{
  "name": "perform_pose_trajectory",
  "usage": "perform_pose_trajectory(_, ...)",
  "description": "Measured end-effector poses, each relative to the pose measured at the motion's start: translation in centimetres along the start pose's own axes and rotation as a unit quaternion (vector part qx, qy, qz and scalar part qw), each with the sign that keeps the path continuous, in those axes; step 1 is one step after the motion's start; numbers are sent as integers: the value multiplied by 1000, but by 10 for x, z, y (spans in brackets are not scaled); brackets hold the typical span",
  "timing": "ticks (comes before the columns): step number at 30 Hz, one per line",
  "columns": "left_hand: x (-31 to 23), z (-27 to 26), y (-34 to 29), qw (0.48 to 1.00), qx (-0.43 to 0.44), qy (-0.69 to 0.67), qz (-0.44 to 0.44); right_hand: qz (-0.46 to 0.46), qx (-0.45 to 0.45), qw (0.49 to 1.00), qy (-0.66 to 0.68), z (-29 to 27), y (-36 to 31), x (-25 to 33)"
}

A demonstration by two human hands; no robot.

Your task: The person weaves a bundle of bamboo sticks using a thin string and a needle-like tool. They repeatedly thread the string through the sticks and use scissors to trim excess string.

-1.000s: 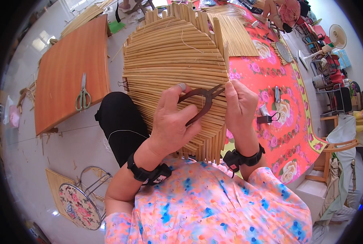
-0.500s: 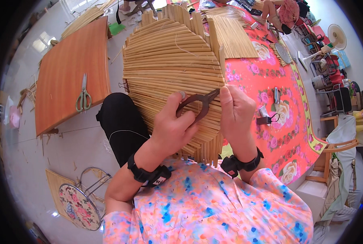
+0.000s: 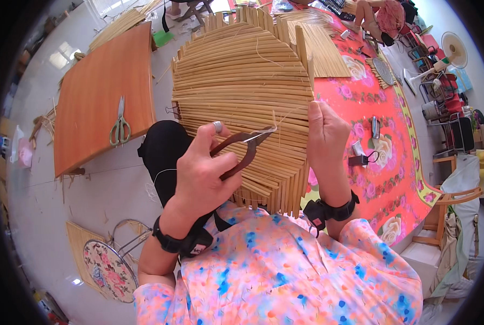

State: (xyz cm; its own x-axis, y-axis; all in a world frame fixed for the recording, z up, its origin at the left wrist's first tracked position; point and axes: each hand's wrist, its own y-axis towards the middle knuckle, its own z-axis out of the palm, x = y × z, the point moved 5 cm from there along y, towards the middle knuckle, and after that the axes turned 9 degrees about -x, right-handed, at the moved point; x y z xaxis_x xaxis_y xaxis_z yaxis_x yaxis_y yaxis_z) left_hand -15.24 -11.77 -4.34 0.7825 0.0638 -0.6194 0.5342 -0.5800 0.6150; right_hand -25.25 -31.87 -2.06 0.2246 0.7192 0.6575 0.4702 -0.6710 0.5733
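My left hand is closed round brown-handled pliers, a ring on one finger. Their pointed jaws meet at a thin pale thread, which runs across the panel toward its right edge. The panel is of straw-coloured reed stalks laid side by side, roughly rounded, with stalk ends jutting out along the top and bottom. It rests in front of my lap. My right hand grips its right edge with the thumb on top; the fingers behind are hidden. A black binder clip sits on the left edge.
On the left a brown wooden board carries green-handled scissors. Below it stands a round floral stool. To the right, a red floral mat bears more reed panels and small tools. A fan, chairs and another person are beyond.
My left hand has drawn the pliers left, away from my right hand, and the thread now shows at the jaws. The panel has shifted slightly right in view.
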Motion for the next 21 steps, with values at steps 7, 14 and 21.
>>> perform_pose_trajectory(7,52,-81,-72,951,198,-88,-220,20,-2,1000,20,2,2,-11)
perform_pose_trajectory(14,152,-303,-325,791,-32,351,-500,12,5,999,31,1,4,-7)
perform_pose_trajectory(21,140,-323,-450,617,-8,582,-530,8,-9,998,54,-1,4,-9)
